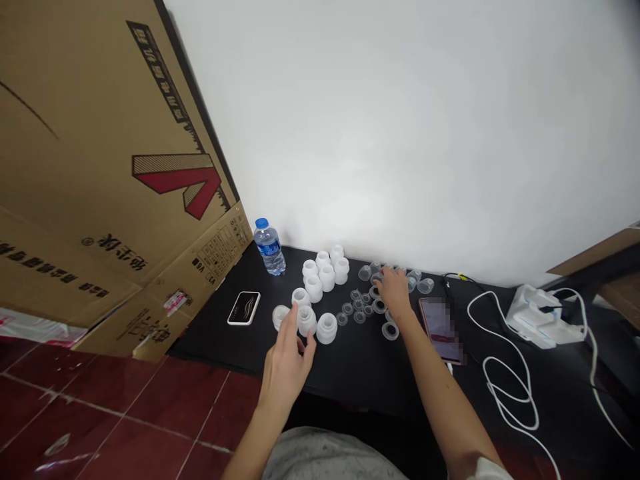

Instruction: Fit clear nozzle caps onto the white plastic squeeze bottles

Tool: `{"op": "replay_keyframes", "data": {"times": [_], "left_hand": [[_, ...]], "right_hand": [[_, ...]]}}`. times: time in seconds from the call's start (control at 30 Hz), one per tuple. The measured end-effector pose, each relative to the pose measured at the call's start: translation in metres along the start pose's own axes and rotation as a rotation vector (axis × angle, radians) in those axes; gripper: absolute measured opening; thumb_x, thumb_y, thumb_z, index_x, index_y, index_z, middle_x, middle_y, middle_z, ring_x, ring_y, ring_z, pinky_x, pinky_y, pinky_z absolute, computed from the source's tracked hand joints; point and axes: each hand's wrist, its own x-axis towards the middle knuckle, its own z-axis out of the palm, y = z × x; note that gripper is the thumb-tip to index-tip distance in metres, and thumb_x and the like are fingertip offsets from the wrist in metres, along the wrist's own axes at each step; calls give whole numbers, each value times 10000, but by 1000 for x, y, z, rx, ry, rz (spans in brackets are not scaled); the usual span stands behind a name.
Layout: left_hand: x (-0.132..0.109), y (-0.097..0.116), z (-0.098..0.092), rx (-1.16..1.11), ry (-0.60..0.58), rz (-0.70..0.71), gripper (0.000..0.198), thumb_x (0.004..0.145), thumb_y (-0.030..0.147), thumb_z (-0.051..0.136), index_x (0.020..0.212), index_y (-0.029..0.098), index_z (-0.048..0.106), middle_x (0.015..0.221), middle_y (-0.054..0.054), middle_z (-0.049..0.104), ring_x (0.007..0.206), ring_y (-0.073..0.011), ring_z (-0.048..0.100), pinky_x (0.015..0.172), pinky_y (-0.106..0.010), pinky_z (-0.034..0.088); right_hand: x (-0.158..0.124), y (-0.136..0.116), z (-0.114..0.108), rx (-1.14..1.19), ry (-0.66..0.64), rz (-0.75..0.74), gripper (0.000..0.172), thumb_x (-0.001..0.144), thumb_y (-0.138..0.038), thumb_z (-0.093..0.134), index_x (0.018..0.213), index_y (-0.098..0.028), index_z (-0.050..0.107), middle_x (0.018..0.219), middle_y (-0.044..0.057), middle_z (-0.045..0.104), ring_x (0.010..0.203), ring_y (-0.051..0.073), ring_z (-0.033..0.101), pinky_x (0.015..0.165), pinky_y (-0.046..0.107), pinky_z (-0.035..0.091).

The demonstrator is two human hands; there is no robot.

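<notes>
My left hand [289, 353] is at the front of the black table, thumb and fingers apart. Its fingertips are beside a white plastic collar-like piece [306, 321] and a low, clear-topped round piece [281, 317]; I cannot tell whether they touch. Another white piece [327, 329] stands to its right, and several more [327, 277] are grouped behind. My right hand [394, 292] reaches among clear dome-shaped caps [425, 286], fingers bent and close together. What its fingertips pinch, if anything, is hidden. Small clear discs [359, 306] and larger clear rings [390, 330] lie beside it.
A water bottle [269, 247] and a white-edged device [245, 308] stand to the left. At right are a phone [443, 330], a white cable [517, 373] and a white power strip [537, 317]. A large cardboard box [100, 147] leans at left; a white wall [400, 133] backs the table.
</notes>
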Motion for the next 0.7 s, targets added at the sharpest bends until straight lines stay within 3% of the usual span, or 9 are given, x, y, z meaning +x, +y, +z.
{"op": "replay_keyframes", "data": {"times": [0.13, 0.27, 0.37, 0.43, 0.57, 0.63, 0.7], "left_hand": [[0, -4, 10, 40, 31, 15, 559, 1126, 348, 570, 1661, 239, 453, 1405, -178, 725, 611, -156, 723, 569, -298, 600], [-5, -8, 14, 31, 51, 18, 421, 1125, 428, 602, 1496, 231, 626, 1364, -155, 722, 634, -154, 733, 578, -289, 594], [-8, -6, 10, -13, 46, 23, 327, 1118, 433, 626, 1361, 226, 699, 1353, -137, 723, 578, -117, 676, 570, -278, 575], [-11, -4, 4, -28, 75, 48, 322, 1102, 403, 661, 1368, 223, 691, 1357, -136, 733, 559, -105, 639, 580, -279, 574], [-21, 5, -12, -7, 154, 188, 448, 1024, 278, 762, 1461, 263, 667, 1264, -115, 768, 899, -236, 755, 843, -376, 630], [-26, 10, -17, -28, 90, 237, 514, 1016, 256, 754, 1518, 292, 649, 1244, -116, 747, 1097, -297, 747, 981, -451, 621], [-31, 14, -16, -103, -44, 231, 551, 1048, 250, 699, 1587, 312, 600, 1270, -121, 713, 1179, -294, 742, 1014, -441, 633]], "right_hand": [[-13, 4, -24, 50, 77, -38, 239, 1026, -282, 684, 1240, -177, 702, 1212, 175, 795, 1101, 374, 613, 999, 490, 472], [-53, -10, -51, 346, 263, -84, 329, 1085, -433, 619, 1286, -184, 698, 1198, 175, 779, 1096, 363, 648, 1006, 523, 527], [-97, -33, -67, 649, 218, -14, 346, 1083, -459, 657, 1339, -229, 694, 1208, 133, 765, 1015, 298, 706, 902, 447, 602], [-126, -50, -73, 851, 178, 1, 316, 1090, -417, 671, 1363, -258, 690, 1240, 116, 759, 1055, 279, 736, 937, 438, 624], [-166, -79, -79, 1138, 154, 28, 334, 1078, -366, 719, 1399, -282, 692, 1304, 118, 760, 1196, 286, 755, 1035, 446, 650], [-174, -91, -80, 1243, 154, 34, 344, 1075, -356, 731, 1409, -285, 685, 1324, 121, 761, 1212, 282, 765, 1057, 442, 655], [-175, -99, -82, 1307, 129, 14, 314, 1083, -355, 720, 1388, -286, 693, 1315, 120, 768, 1203, 276, 773, 1049, 429, 663]]}}
